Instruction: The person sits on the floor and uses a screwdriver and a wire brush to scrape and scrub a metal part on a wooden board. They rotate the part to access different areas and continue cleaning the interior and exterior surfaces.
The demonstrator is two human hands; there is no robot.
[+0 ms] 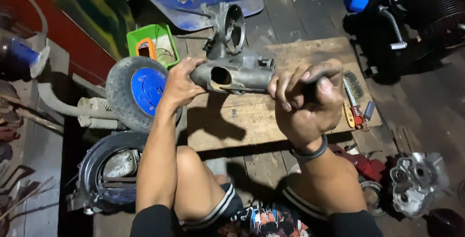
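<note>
I hold a grey metal tubular part [232, 74] with a round hole in its side and a ring-shaped housing at its far end, lifted above a wooden board [252, 120]. My left hand [181, 82] grips the tube's left end. My right hand [307, 99] is closed around its right end, the fingers dark with grease, a black band on the wrist. My bare knees show below the part.
A small tyre with a blue rim [140, 89] lies left of the board, another wheel [109, 169] below it. A green tray [155, 43] sits behind. A wire brush and small tools [356, 106] lie at the board's right edge; a metal engine casing [416, 181] lies at bottom right.
</note>
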